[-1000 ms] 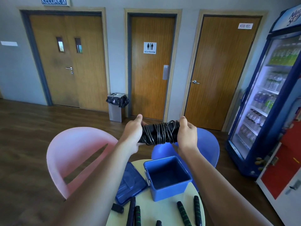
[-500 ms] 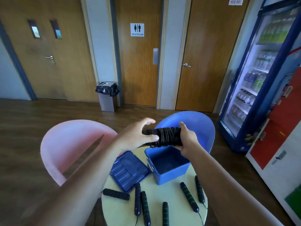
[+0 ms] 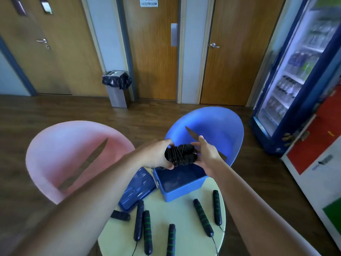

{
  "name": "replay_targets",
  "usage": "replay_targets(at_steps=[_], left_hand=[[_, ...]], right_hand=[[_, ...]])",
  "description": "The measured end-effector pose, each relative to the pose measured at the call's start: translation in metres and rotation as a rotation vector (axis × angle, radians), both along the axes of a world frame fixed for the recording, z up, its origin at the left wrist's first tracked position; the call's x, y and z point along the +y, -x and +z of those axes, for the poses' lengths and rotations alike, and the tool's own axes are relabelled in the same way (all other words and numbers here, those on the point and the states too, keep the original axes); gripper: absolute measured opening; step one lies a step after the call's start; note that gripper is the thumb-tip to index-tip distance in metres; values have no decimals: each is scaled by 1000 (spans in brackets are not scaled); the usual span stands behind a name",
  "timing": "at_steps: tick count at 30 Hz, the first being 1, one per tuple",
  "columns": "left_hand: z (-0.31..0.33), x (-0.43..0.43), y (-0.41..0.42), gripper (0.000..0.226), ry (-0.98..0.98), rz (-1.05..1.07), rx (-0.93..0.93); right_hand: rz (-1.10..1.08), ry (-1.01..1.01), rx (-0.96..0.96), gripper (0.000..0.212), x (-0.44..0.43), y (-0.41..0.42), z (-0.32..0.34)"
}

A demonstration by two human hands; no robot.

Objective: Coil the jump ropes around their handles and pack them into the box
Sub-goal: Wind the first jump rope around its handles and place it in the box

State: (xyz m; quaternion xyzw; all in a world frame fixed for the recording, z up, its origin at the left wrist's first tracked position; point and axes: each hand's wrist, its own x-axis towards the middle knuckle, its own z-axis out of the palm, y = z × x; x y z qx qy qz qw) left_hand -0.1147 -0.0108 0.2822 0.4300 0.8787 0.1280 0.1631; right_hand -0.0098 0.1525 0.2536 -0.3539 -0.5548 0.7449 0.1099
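Observation:
A black jump rope coiled around its handles (image 3: 181, 155) hangs just above the open blue box (image 3: 181, 190), which stands on the small round pale table (image 3: 180, 213). My left hand (image 3: 156, 156) grips the bundle's left end. My right hand (image 3: 206, 156) touches its right end with fingers spread. The box looks empty inside. Several loose black handles with green stripes lie on the table: two at the right (image 3: 203, 217), three at the front left (image 3: 146, 231), and a short black one (image 3: 120, 215) at the left edge.
The dark blue box lid (image 3: 137, 191) lies on the table left of the box. A pink chair (image 3: 73, 156) stands at the left and a blue chair (image 3: 217, 130) behind the box. A drinks fridge (image 3: 299, 74) is at the right, a bin (image 3: 117, 87) by the doors.
Both hands have brought the coiled rope down from chest height to just over the box. My view has tilted downward, showing more of the table.

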Motion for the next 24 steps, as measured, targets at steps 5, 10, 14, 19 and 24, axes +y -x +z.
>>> replay_targets(at_steps=[5,10,14,19,24], left_hand=[[-63,42,17,63,93,98,-84],[-129,80,28,67,215,180,-195],[-176,95,37,69,258,248,-273],[-218,106,42,75,274,242,-316],[-248,113,43,69,320,197,-378]], right_hand=[[151,-295,-188,17,44,9,-54],[352,-667,-484,24,78,16,-119],[306,-640,-512,36,97,16,-160],[258,-702,-470,29,111,22,-190],[234,-704,-447,22,120,22,-201]])
